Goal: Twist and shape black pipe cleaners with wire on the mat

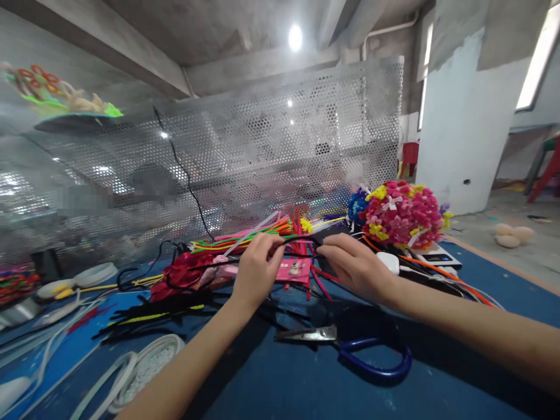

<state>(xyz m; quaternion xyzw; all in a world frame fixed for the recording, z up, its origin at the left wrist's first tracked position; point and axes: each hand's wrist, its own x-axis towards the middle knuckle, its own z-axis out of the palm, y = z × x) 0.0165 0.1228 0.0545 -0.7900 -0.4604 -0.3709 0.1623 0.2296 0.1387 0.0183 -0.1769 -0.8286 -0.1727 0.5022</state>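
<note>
Between my two hands a black pipe cleaner (301,238) is bent into a narrow loop above the table. My left hand (259,265) pinches its left end with thumb and fingers, and a dark length trails off leftward. My right hand (354,265) has its fingers closed on the right end; the fingertips partly hide the grip. Behind and below the loop lies a pink card (292,270) with a small figure on it. Scissors with blue handles (376,361) rest on the table in front of my hands, blades pointing left.
A pink flower bouquet (405,216) stands at the right, near a white charger (387,263) with cables. Colourful pipe cleaners (245,236) lie behind, black ones (149,315) at the left. A white oval dish of beads (151,367) sits front left. A perforated metal panel (271,157) bounds the back.
</note>
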